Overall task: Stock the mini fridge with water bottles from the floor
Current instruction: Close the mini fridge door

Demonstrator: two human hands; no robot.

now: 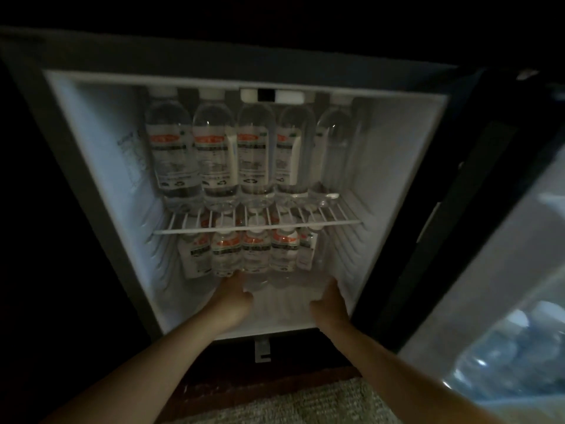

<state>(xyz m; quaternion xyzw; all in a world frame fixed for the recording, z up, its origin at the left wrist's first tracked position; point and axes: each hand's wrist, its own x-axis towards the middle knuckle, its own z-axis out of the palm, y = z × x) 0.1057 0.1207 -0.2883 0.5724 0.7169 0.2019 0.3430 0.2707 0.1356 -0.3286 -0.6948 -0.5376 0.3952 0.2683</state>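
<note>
Fridge: black mini fridge with white lining, door open.
Stock: clear plastic water bottles line white wire shelf and floor below.
Hands: left hand at lower bottles (grip unclear); right hand straight-fingered, empty.
Technique: probably nudge lower row back squarely, upright, freeing front space.

The white wire shelf of the mini fridge carries five water bottles, upright in one row, side by side. Below it, the fridge floor carries a lower row of bottles, also upright, near the back.
</note>
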